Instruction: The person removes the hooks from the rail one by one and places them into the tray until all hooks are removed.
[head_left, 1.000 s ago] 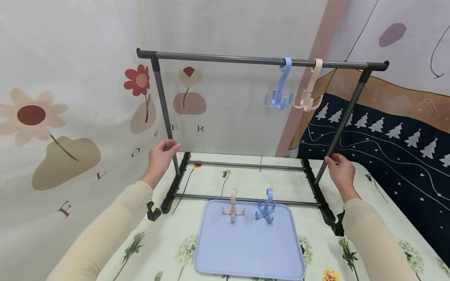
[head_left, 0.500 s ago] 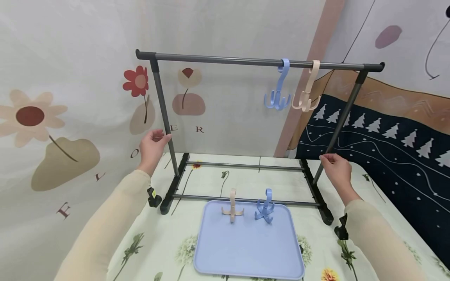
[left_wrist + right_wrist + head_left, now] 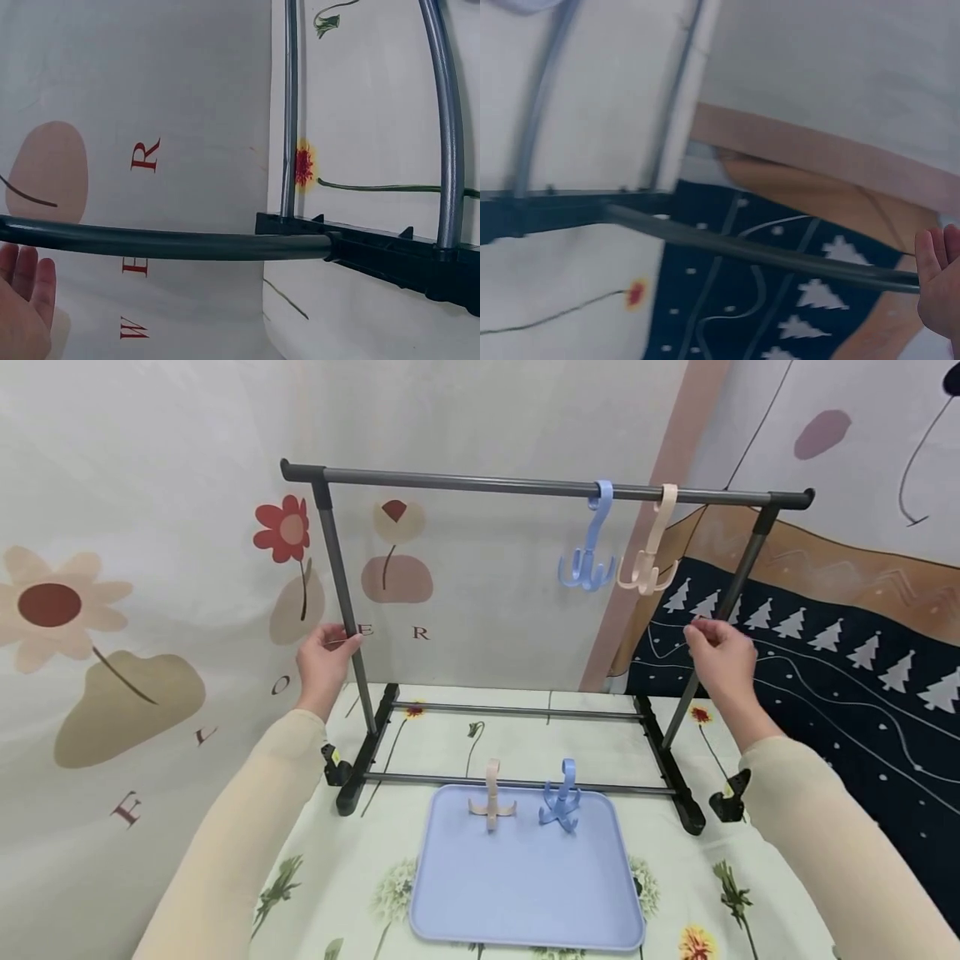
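While the left hand (image 3: 322,672) is beside the left post (image 3: 337,568) of the dark rack (image 3: 465,482), the right hand (image 3: 726,664) is beside its right post (image 3: 746,560); both have loosely bent fingers closed round nothing, though whether they touch the rack I cannot tell. A blue hook (image 3: 585,568) and a beige hook (image 3: 643,571) hang toward the rack's upper right; in front of the rack, a tray (image 3: 525,893) bears another beige hook (image 3: 492,810) and another blue hook (image 3: 560,810).

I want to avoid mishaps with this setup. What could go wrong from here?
1. The left hand and right hand are close to the rack; a knock could perhaps jolt it.
2. The hanging blue hook and hanging beige hook sit close together on the top bar, so they might swing into each other.
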{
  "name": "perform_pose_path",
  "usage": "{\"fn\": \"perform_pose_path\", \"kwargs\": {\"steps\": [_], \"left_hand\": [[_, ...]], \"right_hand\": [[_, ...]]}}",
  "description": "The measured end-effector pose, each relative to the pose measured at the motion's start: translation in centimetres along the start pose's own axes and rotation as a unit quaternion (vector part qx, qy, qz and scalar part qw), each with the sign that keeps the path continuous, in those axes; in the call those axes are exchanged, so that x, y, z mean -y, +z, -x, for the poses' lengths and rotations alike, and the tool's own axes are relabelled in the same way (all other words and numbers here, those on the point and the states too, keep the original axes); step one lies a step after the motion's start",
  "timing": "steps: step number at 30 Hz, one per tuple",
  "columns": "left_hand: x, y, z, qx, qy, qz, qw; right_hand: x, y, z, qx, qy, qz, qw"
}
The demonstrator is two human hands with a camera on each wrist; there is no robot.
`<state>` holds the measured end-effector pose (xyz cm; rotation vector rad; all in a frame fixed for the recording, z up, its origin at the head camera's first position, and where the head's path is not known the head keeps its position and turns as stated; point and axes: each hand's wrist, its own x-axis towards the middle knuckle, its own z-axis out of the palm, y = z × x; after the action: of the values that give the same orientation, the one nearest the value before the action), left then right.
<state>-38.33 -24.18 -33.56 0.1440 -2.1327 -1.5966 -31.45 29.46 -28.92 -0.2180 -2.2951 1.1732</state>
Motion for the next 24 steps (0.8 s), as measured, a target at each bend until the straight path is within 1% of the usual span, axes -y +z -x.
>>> {"fn": "perform_pose_path", "kwargs": {"steps": [6,9,12,17,24], "left_hand": [[0.2,0.5,0.0,-0.006,0.013,0.000,0.9999],[0.3,0.7,-0.1,-0.009,0.019,0.000,0.9998],[0.4,0.5,-0.1,-0.011,0.022,-0.003,0.9997],[0.4,0.6,-0.1,-0.016,0.023,-0.002,0.9996],[0.5,0.9,-0.1,-0.017,0.019,0.004,0.9997]], "right_hand": [[3.7,-1.3,-1.3,-0.023,-0.020,-0.030,0.9991],[5.5,-1.7,-1.9,-0.035,-0.025,-0.043,0.9982],[7.3,-1.7,-2.3,-0.042,-0.029,-0.054,0.9972],[9.9,-1.5,-3.0,-0.054,-0.031,-0.066,0.9959],[12.2,-0.1,-3.4,-0.067,-0.028,-0.082,0.9940]]}}
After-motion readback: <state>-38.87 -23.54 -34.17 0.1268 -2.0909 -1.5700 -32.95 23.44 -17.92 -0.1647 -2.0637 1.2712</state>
